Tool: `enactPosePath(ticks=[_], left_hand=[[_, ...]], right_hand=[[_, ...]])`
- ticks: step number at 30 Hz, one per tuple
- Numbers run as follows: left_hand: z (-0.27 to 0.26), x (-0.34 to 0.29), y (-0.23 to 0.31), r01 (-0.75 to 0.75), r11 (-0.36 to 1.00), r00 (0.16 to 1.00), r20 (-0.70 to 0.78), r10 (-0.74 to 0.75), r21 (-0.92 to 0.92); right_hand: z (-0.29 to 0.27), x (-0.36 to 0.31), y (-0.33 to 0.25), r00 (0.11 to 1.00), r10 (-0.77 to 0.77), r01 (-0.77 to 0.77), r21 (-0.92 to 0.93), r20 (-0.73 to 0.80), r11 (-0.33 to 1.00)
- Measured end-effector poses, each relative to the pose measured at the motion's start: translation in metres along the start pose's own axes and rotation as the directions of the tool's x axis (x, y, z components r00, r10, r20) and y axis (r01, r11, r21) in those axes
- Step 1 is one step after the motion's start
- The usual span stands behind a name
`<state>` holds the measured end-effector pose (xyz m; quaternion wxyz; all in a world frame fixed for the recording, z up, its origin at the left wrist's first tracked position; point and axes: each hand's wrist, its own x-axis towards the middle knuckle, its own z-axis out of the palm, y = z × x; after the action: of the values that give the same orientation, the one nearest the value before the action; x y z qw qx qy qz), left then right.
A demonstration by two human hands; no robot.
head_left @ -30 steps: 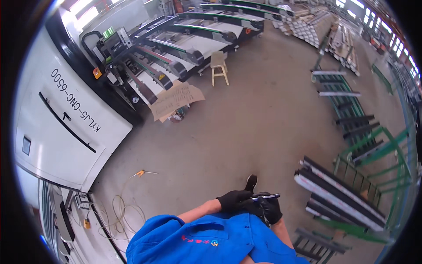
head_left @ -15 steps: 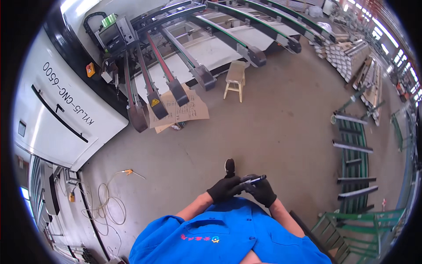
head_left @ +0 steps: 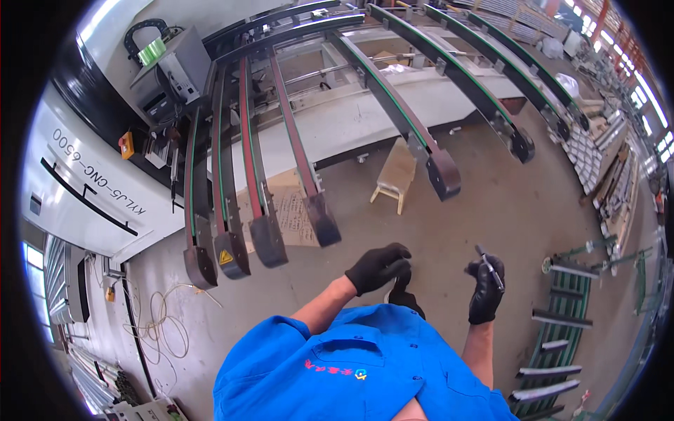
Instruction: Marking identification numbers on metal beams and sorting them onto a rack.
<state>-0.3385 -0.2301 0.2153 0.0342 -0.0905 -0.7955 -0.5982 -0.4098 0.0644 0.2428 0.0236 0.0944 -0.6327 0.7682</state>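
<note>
Two gloved hands (head_left: 379, 270) (head_left: 484, 295), one pen (head_left: 496, 276)

Pretty bright and roomy in here
Grey-brown floor (head_left: 449, 224) looks kinda scuffed, small wooden stool (head_left: 398, 172) sits by the long white machine bed (head_left: 358, 125), bright windows (head_left: 639, 99) line the upper right near some reddish steelwork (head_left: 602, 22), plus another window (head_left: 34, 270) on the far left.
</note>
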Motion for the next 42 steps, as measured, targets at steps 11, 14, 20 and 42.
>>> enactPosePath(ticks=[11, 14, 20, 42], left_hand=[[-0.135, 0.194, -0.067, 0.155, 0.971, 0.860, -0.459, -0.224, -0.185], [-0.194, 0.251, -0.086, 0.194, 0.971, 0.823, -0.516, -0.240, -0.142], [-0.371, 0.408, -0.181, 0.221, 0.878, 0.836, -0.546, 0.053, 0.424], [-0.996, 0.794, -0.499, 0.607, 0.027, 0.773, -0.599, 0.210, 0.794]], right_hand=[[0.026, 0.295, 0.205, 0.997, 0.077, -0.065, -0.363, 0.018, 0.929], [0.044, 0.327, 0.226, 0.996, 0.002, 0.050, -0.550, 0.094, 0.834], [0.046, 0.334, 0.252, 0.984, 0.149, -0.178, -0.532, -0.098, 0.828], [0.236, 0.572, 0.361, 0.669, 0.379, -0.733, -0.651, -0.639, 0.196]])
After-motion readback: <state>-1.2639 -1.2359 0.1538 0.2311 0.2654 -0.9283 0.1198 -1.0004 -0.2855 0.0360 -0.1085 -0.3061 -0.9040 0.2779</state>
